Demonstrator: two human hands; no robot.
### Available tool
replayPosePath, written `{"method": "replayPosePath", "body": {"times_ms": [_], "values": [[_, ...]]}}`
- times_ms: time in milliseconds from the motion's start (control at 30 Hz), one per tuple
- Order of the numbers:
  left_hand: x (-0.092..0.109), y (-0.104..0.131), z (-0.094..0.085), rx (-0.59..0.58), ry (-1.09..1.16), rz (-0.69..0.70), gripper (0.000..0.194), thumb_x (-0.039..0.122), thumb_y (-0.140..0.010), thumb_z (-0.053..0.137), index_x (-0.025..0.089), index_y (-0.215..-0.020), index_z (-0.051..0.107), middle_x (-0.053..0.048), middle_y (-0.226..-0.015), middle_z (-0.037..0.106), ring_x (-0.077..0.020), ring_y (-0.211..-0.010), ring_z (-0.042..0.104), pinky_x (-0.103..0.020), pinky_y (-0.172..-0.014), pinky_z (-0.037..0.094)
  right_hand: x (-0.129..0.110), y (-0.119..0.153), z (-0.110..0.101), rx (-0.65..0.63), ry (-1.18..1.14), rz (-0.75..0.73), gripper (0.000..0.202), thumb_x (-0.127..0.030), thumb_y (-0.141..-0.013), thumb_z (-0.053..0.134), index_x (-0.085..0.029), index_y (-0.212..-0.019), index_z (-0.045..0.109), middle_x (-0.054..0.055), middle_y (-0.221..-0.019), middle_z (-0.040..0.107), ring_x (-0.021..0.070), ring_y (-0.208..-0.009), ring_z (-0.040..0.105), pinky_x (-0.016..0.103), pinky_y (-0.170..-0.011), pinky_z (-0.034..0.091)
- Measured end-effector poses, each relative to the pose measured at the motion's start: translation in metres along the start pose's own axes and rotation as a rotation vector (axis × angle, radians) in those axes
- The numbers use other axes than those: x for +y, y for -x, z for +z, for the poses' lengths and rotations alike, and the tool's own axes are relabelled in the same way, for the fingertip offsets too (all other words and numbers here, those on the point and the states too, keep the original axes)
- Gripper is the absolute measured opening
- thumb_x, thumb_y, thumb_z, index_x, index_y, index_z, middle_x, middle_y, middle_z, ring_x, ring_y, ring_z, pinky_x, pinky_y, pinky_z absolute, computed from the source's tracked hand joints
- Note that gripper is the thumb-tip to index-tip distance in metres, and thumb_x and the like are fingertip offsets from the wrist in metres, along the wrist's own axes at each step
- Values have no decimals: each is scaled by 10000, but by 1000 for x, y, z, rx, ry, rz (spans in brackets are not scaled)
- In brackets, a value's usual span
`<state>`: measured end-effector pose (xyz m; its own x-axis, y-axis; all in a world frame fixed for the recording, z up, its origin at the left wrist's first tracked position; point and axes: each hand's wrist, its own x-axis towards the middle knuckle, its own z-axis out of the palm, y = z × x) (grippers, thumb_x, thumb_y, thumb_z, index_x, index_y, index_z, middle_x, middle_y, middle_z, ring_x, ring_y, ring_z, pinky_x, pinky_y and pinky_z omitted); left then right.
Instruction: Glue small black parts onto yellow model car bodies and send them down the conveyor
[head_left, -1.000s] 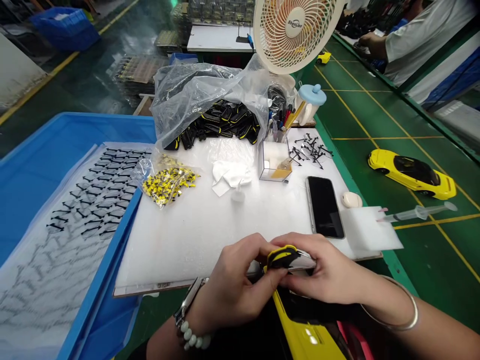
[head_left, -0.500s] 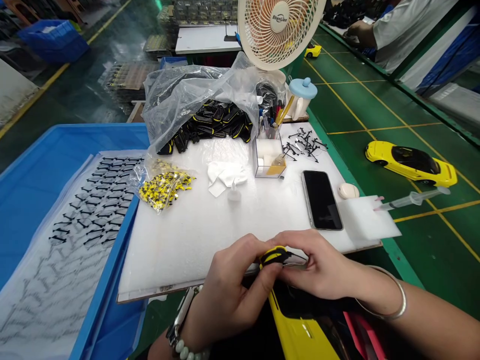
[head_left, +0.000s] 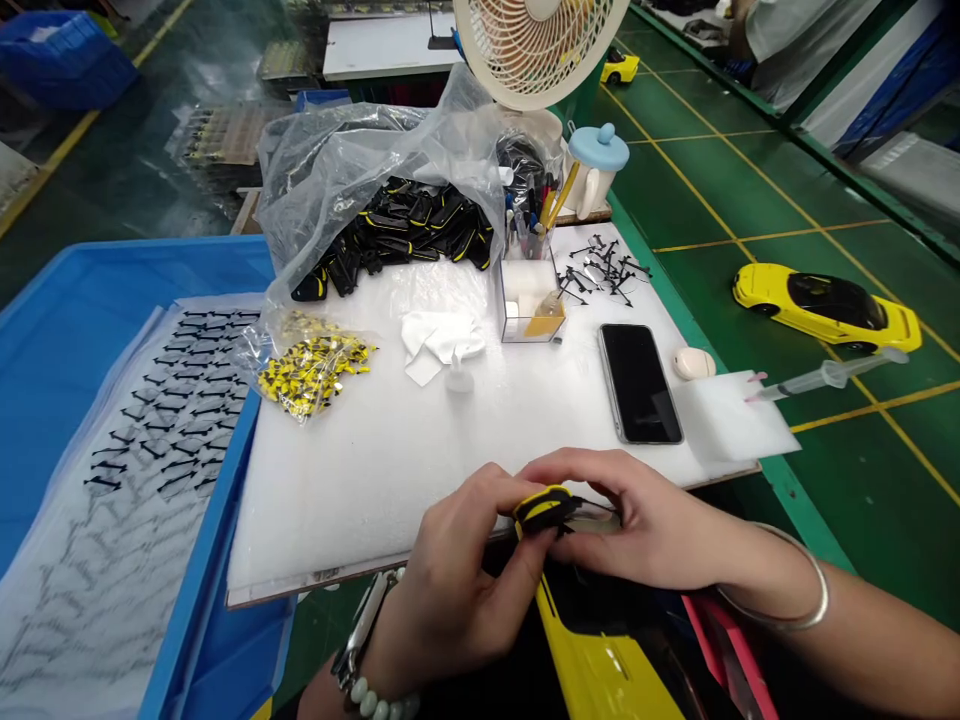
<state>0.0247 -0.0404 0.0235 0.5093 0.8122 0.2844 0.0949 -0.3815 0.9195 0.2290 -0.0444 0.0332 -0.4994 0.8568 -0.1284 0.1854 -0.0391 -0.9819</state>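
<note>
While both hands pinch one yellow-and-black trim piece (head_left: 546,508), left hand (head_left: 457,580) and right hand (head_left: 652,525) gripping it, fitting looks unfinished above the yellow toy car body (head_left: 600,665)

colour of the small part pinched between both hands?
Black with a yellow edge; the small part is pinched between the left hand and right hand. Head view.

head cam | 1 view | faces forward-down | close over white board (head_left: 420,450)
</note>
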Motion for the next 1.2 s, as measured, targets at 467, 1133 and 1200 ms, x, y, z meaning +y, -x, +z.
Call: {"method": "replayPosePath", "body": {"times_ms": [467, 1133, 1200], "values": [[-10, 19, -8, -126, 229, -35, 434, 575, -913, 483, 302, -1222, 617, -83, -1056, 661, -272, -1010, 669, -402, -914, 555, 30, 29, -17, 42, -518, 362, 429, -571, -844, 596, -152, -854, 689, 42, -822, 617, 144, -775, 510, 274, -747, 408], [-4, 33, -1, -185, -265, 366, 460, 223, -851, 670, 340, -1232, 440, -62, -1180, 714, -279, -1136, 658, -633, -1124, 333, 2, 23, 3, -64, -1016, 715, 288, -292, -625, 827, -140, -725, 603, -29, -718, 550, 89, -702, 490, 227, -731, 359], [-9, 35, 2, -172, -261, 381, 481, 240, -834, 688, 358, -1227, 437, -44, -1190, 710, -279, -1126, 664, -634, -1124, 334, -2, 25, 4, -47, -1001, 712, 299, -307, -640, 824, -137, -738, 599, -26, -727, 541, 91, -708, 487, 231, -739, 358]]}}
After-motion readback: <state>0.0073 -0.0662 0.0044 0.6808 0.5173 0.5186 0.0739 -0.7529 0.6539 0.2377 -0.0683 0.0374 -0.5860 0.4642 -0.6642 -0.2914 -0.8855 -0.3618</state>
